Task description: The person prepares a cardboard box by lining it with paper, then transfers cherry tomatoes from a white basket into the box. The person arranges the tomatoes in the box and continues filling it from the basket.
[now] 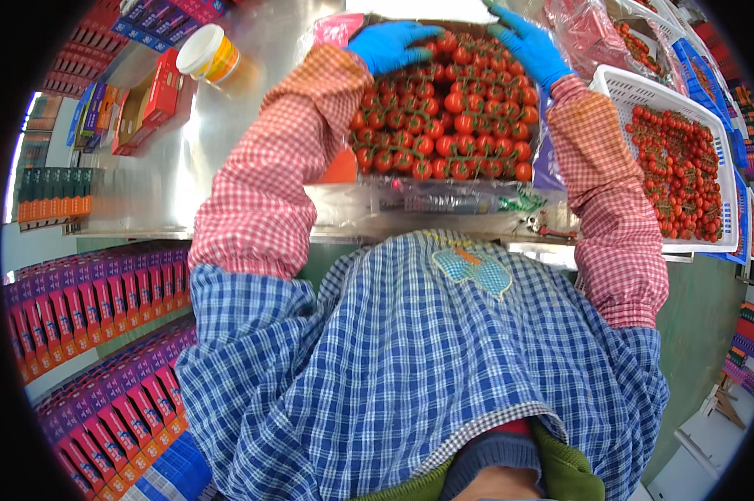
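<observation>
Rows of cherry tomatoes on the vine [443,125] fill a box in front of me, with clear plastic film [410,200] showing along its near side. My left hand [391,48], in a blue glove, lies over the far left corner of the tomatoes, fingers stretched to the right. At the far right corner, my right hand [531,48], also gloved in blue, has its fingers spread and pointing away from me. Neither hand is closed around anything. Whether the fingertips touch the fruit or the box rim, I cannot tell. A purple flap [548,163] shows at the box's right side.
A white plastic basket [604,77] of loose-vine tomatoes stands at the right. On the metal table [226,159] to the left are a lidded tub [210,54] and an open red carton [147,108]. A red-handled tool [552,231] lies near the front edge. Stacked cartons [93,301] line the left.
</observation>
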`<action>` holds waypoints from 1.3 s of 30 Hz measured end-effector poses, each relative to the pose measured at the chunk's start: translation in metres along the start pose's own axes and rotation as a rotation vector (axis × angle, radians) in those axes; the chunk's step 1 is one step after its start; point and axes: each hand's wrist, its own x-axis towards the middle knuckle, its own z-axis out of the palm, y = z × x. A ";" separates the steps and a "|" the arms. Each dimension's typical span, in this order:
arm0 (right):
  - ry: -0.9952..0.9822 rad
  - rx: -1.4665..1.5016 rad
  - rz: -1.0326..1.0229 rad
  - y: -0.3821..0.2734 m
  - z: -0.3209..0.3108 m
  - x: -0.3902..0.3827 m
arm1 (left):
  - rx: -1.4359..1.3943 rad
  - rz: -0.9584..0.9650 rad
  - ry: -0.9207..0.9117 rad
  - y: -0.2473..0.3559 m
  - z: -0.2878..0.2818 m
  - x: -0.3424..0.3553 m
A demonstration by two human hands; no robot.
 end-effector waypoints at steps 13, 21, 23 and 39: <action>-0.103 -0.155 0.100 -0.013 -0.001 -0.012 | 0.180 0.147 0.050 -0.002 -0.007 0.012; -0.394 -0.042 0.156 0.019 0.042 -0.007 | 0.126 0.308 0.026 -0.021 0.001 0.028; -0.311 -0.180 0.194 0.032 0.035 -0.010 | 0.138 0.417 -0.020 -0.028 0.002 0.026; -0.107 0.624 0.251 0.122 -0.143 -0.105 | -0.116 -0.182 0.128 0.058 -0.029 0.060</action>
